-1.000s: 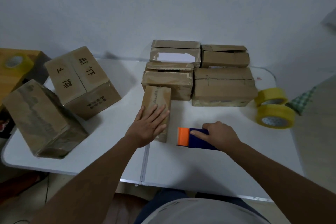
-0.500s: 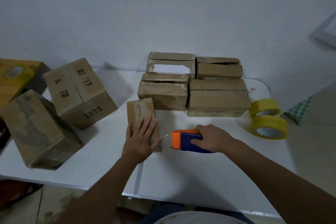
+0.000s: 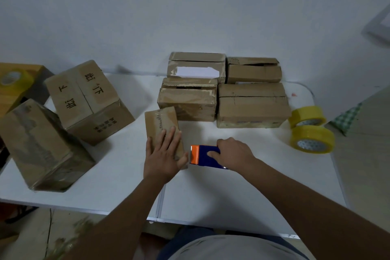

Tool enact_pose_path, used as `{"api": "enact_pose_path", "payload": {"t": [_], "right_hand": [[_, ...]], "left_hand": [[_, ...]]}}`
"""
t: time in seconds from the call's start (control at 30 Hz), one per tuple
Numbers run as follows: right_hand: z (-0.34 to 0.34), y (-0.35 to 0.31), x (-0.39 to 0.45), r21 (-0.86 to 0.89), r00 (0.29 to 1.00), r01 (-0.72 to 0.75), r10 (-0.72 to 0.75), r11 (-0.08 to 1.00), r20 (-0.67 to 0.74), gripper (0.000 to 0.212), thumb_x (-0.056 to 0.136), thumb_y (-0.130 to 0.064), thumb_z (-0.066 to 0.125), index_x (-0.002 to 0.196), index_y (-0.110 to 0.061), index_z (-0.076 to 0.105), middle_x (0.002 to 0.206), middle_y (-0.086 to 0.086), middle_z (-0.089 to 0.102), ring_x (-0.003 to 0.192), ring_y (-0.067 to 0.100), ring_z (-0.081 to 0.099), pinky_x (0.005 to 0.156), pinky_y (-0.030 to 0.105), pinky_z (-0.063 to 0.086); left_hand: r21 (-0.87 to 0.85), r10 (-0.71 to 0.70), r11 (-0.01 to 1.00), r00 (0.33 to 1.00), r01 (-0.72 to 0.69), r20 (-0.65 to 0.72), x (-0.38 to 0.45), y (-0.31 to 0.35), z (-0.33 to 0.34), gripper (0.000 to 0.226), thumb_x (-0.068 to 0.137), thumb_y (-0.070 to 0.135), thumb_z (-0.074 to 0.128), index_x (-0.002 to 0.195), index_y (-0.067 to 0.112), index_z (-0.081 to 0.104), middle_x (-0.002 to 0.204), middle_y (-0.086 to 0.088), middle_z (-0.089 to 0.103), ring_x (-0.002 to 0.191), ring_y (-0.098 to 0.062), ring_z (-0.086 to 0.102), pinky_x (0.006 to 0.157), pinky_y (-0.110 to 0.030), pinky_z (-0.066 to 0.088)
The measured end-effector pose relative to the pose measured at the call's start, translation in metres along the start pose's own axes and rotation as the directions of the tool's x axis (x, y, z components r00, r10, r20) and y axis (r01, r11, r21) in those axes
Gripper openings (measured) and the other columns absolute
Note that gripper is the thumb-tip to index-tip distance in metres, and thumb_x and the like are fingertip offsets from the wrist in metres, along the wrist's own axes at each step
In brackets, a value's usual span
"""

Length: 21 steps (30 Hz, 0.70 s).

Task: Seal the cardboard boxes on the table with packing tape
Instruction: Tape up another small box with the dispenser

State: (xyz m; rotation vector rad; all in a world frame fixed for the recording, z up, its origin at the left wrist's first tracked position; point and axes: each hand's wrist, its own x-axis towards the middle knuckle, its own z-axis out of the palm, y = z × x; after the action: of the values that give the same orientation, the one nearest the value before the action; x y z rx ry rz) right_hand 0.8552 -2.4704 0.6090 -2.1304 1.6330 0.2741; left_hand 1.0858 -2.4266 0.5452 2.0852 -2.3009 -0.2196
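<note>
Table (image 3: 118,175): tape dispenser (image 3: 205,155) nearer small box (image 3: 163,131)

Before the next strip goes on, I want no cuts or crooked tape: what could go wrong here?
1. The left hand lies flat on the small box, its thumb right beside the orange toothed end of the tape dispenser gripped by the right hand; a slip could nick it.
2. The small box is light-looking and only pressed down, so it may skid and skew the tape.
3. The two tape rolls sit near the table edge and could get knocked off.
</note>
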Motion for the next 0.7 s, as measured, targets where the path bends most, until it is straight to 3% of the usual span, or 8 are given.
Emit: {"api": "enact_pose_path", "payload": {"t": [0.2,0.3,0.43,0.57,0.63,0.7], "right_hand": [[-0.023,0.019,0.017,-0.123,0.989,-0.148,0.149,0.981,-0.005,0.032,0.099,-0.044,0.041,0.097,-0.016,0.057,0.105,0.007,0.064,0.093,0.024,0.06,0.072,0.031,0.04],[-0.022,0.044,0.017,-0.126,0.974,-0.224,0.219,0.966,-0.053,0.04,0.099,-0.05,0.04,0.098,-0.014,0.057,0.101,0.007,0.065,0.092,0.024,0.061,0.072,0.031,0.041],[0.009,0.033,0.024,0.033,0.966,-0.219,0.221,0.975,-0.133,0.038,0.101,-0.045,0.04,0.114,-0.011,0.049,0.101,0.007,0.066,0.094,0.026,0.063,0.09,0.035,0.041],[0.035,0.022,0.024,0.161,0.977,-0.199,0.208,0.967,-0.04,0.035,0.1,-0.034,0.046,0.126,-0.011,0.042,0.114,0.007,0.063,0.104,0.026,0.059,0.092,0.036,0.04],[0.039,0.013,0.023,0.209,0.97,-0.11,0.151,0.972,-0.189,0.04,0.096,-0.029,0.052,0.132,-0.015,0.044,0.127,0.005,0.054,0.115,0.026,0.053,0.096,0.036,0.04],[0.038,-0.008,0.022,0.409,0.955,0.023,0.102,0.912,-0.28,0.034,0.097,-0.02,0.053,0.131,-0.015,0.051,0.128,0.005,0.055,0.114,0.024,0.054,0.092,0.031,0.042]], "left_hand": [[-0.014,-0.046,0.999,0.999,0.046,0.006,-0.005,0.002,-0.005,0.075,0.093,0.067,0.025,0.158,0.035,0.008,0.165,0.012,0.003,0.153,-0.016,0.002,0.121,-0.054,0.002],[0.013,-0.041,0.999,0.998,0.041,0.042,-0.003,0.002,-0.006,0.073,0.096,0.067,0.023,0.158,0.036,-0.002,0.165,0.014,-0.008,0.153,-0.015,-0.006,0.121,-0.053,-0.003],[-0.026,-0.096,0.995,0.993,0.098,0.068,-0.008,0.005,-0.009,0.074,0.092,0.069,0.009,0.157,0.036,-0.006,0.165,0.012,-0.01,0.152,-0.015,-0.012,0.119,-0.052,-0.009],[-0.099,-0.171,0.979,0.981,0.18,0.089,-0.02,0.011,-0.01,0.067,0.099,0.064,0.013,0.154,0.037,-0.014,0.164,0.012,-0.017,0.15,-0.014,-0.02,0.117,-0.051,-0.015],[-0.128,-0.197,0.969,0.974,0.211,0.11,-0.021,0.011,-0.011,0.062,0.101,0.057,0.013,0.15,0.038,-0.02,0.162,0.013,-0.02,0.149,-0.013,-0.021,0.118,-0.052,-0.012],[-0.146,-0.2,0.965,0.973,0.216,0.118,-0.019,0.009,-0.012,0.058,0.102,0.051,0.012,0.147,0.039,-0.022,0.162,0.014,-0.021,0.15,-0.012,-0.021,0.119,-0.052,-0.01]]}}
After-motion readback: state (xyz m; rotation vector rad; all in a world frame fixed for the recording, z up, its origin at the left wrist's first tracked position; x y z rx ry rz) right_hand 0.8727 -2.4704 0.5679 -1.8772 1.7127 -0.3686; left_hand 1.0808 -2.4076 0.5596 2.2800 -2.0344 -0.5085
